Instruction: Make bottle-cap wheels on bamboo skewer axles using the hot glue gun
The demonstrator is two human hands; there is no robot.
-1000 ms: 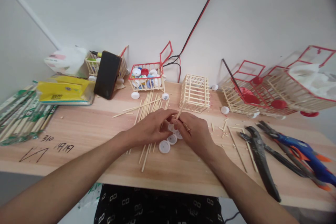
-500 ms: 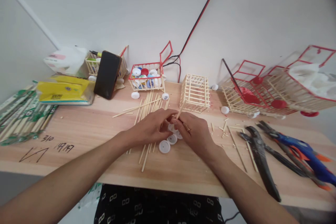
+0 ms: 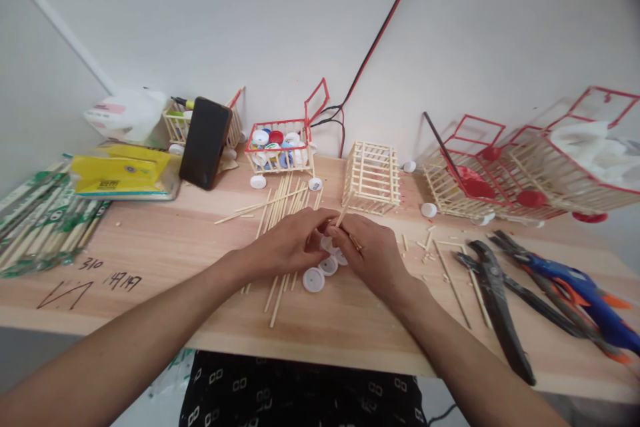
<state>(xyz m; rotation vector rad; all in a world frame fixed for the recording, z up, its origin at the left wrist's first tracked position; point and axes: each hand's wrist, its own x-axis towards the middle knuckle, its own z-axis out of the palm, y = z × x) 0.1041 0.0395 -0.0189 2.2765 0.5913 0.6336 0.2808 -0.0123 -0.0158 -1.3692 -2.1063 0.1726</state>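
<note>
Over the middle of the table, my right hand (image 3: 373, 247) is closed on a thin wooden stick (image 3: 345, 208), whose upper end slants up out of the fingers. My left hand (image 3: 287, 240) meets it at the fingertips, its fingers curled; whatever they grip is hidden. White bottle caps (image 3: 327, 265) lie beneath and between the hands, partly covered by them. The nearest cap (image 3: 313, 279) shows its hollow side with a small mark at the centre. A pile of loose wooden sticks (image 3: 273, 213) runs under my left hand and wrist.
Behind my hands stand a stick cage (image 3: 373, 177) and a small red-rimmed cart (image 3: 280, 147) full of caps. More carts (image 3: 470, 177), pliers (image 3: 495, 300) and a blue glue gun (image 3: 575, 287) are at right. A phone (image 3: 205, 141), yellow packet (image 3: 123, 170) and bagged sticks (image 3: 45, 220) lie left.
</note>
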